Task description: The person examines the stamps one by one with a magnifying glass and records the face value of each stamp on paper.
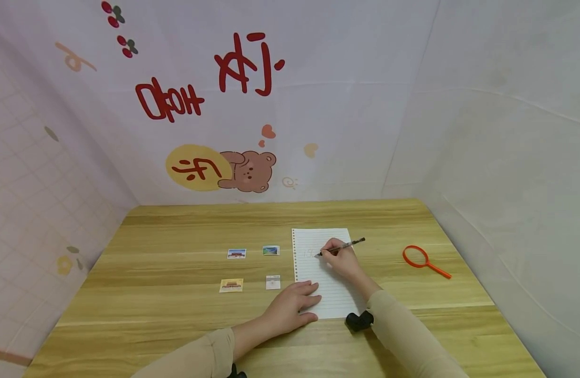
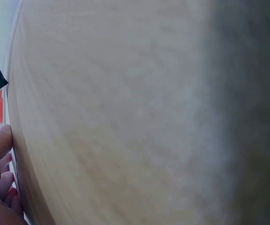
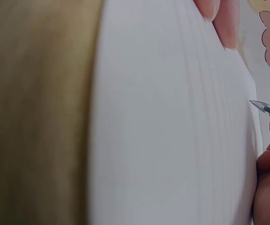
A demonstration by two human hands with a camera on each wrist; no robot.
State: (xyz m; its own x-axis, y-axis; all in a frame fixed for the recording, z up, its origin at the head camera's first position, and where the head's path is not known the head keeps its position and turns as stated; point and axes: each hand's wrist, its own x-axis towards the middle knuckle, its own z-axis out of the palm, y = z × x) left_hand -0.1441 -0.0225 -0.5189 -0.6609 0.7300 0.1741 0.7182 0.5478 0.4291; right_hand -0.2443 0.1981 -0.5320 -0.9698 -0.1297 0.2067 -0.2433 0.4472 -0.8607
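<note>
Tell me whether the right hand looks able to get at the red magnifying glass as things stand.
Probably yes: only bare tabletop shows between the lined sheet and the magnifying glass. But the right hand grips a pen, so it would likely need to set that down first.

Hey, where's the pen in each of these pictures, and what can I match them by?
Head: the pen is right of centre, held in the right hand over the lined paper.
Left wrist: no pen visible.
Right wrist: its tip end shows at the right edge, about mid-height.
Shared landmark: the left hand, lower left in left wrist, fingers at top in right wrist.
</note>
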